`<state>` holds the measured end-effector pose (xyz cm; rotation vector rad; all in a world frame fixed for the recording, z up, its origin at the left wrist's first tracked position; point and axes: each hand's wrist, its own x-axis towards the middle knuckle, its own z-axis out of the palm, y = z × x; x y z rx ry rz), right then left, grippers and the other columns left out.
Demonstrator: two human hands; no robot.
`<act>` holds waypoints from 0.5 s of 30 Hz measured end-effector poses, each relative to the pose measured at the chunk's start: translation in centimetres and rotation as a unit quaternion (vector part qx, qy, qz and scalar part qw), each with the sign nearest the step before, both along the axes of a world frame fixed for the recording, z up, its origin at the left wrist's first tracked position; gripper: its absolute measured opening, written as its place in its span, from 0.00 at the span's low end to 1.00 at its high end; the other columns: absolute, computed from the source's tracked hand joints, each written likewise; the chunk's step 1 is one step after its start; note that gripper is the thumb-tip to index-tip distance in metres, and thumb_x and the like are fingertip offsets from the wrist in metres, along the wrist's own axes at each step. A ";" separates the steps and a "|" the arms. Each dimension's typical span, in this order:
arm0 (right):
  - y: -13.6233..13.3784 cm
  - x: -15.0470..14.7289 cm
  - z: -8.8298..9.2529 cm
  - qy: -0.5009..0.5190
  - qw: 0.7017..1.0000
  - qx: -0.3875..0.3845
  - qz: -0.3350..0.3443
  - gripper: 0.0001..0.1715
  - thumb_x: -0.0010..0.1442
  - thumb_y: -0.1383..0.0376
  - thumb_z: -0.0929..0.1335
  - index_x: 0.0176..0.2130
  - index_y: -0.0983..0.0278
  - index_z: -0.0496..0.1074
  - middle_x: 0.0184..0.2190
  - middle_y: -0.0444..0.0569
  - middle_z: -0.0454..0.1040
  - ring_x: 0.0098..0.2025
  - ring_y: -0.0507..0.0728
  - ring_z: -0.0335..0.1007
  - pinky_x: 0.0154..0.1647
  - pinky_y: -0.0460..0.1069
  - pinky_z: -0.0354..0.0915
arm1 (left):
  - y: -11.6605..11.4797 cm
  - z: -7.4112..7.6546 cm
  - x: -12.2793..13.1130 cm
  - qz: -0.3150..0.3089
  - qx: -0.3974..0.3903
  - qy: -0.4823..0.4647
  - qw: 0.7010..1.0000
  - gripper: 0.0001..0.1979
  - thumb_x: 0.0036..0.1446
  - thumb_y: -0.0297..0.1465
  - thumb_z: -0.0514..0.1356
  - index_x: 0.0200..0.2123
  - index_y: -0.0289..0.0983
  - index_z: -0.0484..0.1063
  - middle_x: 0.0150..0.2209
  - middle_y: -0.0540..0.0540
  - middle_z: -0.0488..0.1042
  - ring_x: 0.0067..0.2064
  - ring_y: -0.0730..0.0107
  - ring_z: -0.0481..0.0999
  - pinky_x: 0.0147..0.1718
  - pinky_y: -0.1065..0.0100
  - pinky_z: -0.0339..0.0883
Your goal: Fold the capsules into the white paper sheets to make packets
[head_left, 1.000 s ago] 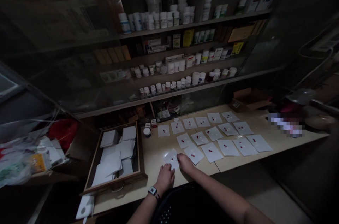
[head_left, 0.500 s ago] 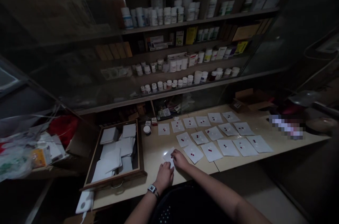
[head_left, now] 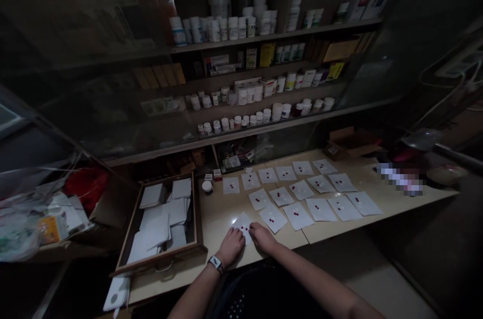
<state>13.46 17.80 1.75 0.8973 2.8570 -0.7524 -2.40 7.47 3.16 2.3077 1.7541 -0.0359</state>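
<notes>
Paper (head_left: 240,221) bears red pills (head_left: 246,229); left hand (head_left: 231,247) curls at its edge, right hand (head_left: 263,238) narrowed opposite, grips unclear. Likely pill-placing; next move needs paper steady.

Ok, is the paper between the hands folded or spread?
Spread: the paper lies open on the counter, with red pills showing on it.

This looks like a small pharmacy or clinic dispensary: shelves (head_left: 264,130) lined with white-capped medicine bottles (head_left: 233,29) and small cartons (head_left: 267,55) rise behind a counter (head_left: 219,213), where paper squares (head_left: 322,212) bearing small red pills (head_left: 296,213) lie spread in rows, near a wooden drawer (head_left: 188,252) filled with more white paper (head_left: 156,228).
</notes>
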 end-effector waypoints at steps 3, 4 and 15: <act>0.3 -0.1 0.3 -0.004 1.000 0.008 0.015 0.15 0.61 0.72 0.60 0.36 0.67 0.75 0.41 0.55 0.73 0.42 0.58 0.67 0.43 0.49 0.60 | 0.9 -0.3 -0.5 -0.070 -0.007 0.013 0.997 0.09 0.64 0.24 0.52 0.41 0.35 0.71 0.43 0.40 0.73 0.48 0.59 0.69 0.52 0.57 0.57; 0.4 0.0 0.4 -0.003 1.000 0.009 0.020 0.15 0.60 0.71 0.60 0.36 0.66 0.75 0.41 0.55 0.73 0.43 0.59 0.67 0.43 0.49 0.60 | 1.1 -0.4 -0.6 -0.080 -0.011 0.012 0.997 0.09 0.64 0.24 0.52 0.41 0.35 0.72 0.42 0.40 0.73 0.47 0.59 0.70 0.51 0.57 0.59; -0.1 0.6 0.1 0.001 0.999 0.028 0.026 0.13 0.62 0.67 0.61 0.39 0.66 0.75 0.43 0.55 0.73 0.47 0.60 0.67 0.44 0.49 0.60 | 0.5 -0.5 1.0 0.124 -0.024 -0.083 0.989 0.10 0.63 0.28 0.49 0.40 0.38 0.70 0.39 0.43 0.75 0.41 0.64 0.73 0.42 0.66 0.64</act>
